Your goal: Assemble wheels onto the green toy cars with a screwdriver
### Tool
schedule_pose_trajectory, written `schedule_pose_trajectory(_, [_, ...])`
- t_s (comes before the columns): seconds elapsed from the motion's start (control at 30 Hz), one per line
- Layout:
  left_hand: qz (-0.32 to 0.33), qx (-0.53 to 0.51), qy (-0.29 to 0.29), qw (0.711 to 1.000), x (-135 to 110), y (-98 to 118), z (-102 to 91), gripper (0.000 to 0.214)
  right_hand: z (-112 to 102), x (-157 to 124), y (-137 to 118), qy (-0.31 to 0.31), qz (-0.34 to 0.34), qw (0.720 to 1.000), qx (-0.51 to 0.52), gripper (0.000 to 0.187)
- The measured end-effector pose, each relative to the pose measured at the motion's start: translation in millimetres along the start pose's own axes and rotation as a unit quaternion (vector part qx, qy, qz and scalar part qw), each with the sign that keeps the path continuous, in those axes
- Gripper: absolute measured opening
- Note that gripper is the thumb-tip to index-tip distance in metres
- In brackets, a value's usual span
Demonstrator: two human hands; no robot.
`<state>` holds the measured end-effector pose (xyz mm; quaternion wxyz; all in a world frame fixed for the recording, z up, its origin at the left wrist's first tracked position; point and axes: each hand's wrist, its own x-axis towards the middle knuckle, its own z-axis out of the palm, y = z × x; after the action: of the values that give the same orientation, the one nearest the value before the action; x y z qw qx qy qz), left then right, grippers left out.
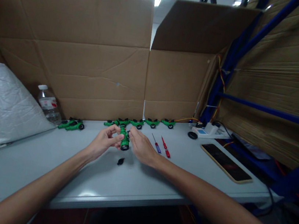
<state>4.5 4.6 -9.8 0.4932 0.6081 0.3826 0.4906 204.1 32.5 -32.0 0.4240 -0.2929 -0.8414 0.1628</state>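
Note:
Both my hands meet over the middle of the grey table [47, 164] around a small green toy car [124, 140] with black wheels. My left hand [104, 142] pinches it from the left with thumb and fingers. My right hand [141, 147] grips it from the right, fingers curled. The car points down towards me. A small black part [120, 161] lies on the table just below the hands.
A row of green toy cars [139, 123] stands along the cardboard wall [89, 66], two more [71, 124] further left. Blue [157, 147] and red [166, 147] screwdrivers lie right of my hands. A phone [226, 162], a power strip [208, 130], a water bottle [48, 104] and a white bag [8, 107] are also here.

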Motion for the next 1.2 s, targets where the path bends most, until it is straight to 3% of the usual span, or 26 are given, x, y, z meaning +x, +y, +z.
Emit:
schedule_pose_trajectory(0.27, [0.078,0.134,0.009,0.988,-0.6,-7.9,-5.3,0.039,-2.2,0.6,5.2,-0.031,0.042,0.994,0.098,0.027])
schedule_pose_trajectory(0.4, [0.127,0.232,0.014,0.964,-2.8,-11.4,-8.0,0.033,1.2,3.5,14.1,-0.035,0.06,0.982,0.175,0.036])
schedule_pose_trajectory(0.47, [0.173,0.311,0.006,0.935,-5.3,-7.6,-9.7,0.027,3.8,5.1,18.0,-0.06,0.096,0.962,0.247,0.04])
schedule_pose_trajectory(0.57, [0.25,0.45,-0.048,0.856,-9.9,3.7,-12.6,0.019,6.5,5.9,20.7,-0.117,0.167,0.909,0.363,0.041])
schedule_pose_trajectory(0.63, [0.281,0.514,-0.072,0.807,-12.3,11.2,-14.6,0.024,7.1,5.5,20.0,-0.144,0.199,0.868,0.431,0.039])
schedule_pose_trajectory(0.7, [0.298,0.542,-0.074,0.783,-13.6,15.8,-15.9,0.028,7.5,4.8,18.1,-0.156,0.211,0.837,0.48,0.039])
schedule_pose_trajectory(0.73, [0.301,0.542,-0.07,0.782,-13.9,16.6,-16.1,0.028,7.9,4.5,17.1,-0.155,0.21,0.832,0.49,0.039])
schedule_pose_trajectory(0.8, [0.295,0.519,-0.057,0.8,-13.5,14.5,-15.2,0.027,9.5,3.8,16.1,-0.135,0.198,0.848,0.472,0.041])
schedule_pose_trajectory(0.93, [0.213,0.397,0.003,0.893,-9.0,-1.6,-9.4,0.029,13.6,1.1,18.8,-0.058,0.152,0.924,0.346,0.041])
schedule_pose_trajectory(1.0, [0.18,0.33,0.021,0.927,-5.7,-11.7,-6.6,0.036,13.8,-0.6,20.5,-0.031,0.124,0.946,0.296,0.04])
schedule_pose_trajectory(1.1, [0.154,0.268,0.026,0.951,-1.8,-22.8,-5.0,0.043,10.4,-1.6,20.2,-0.017,0.101,0.962,0.254,0.04])
schedule_pose_trajectory(1.2, [0.145,0.247,0.039,0.957,-0.4,-26.7,-6.0,0.043,6.0,0.0,17.5,-0.025,0.104,0.957,0.271,0.038])
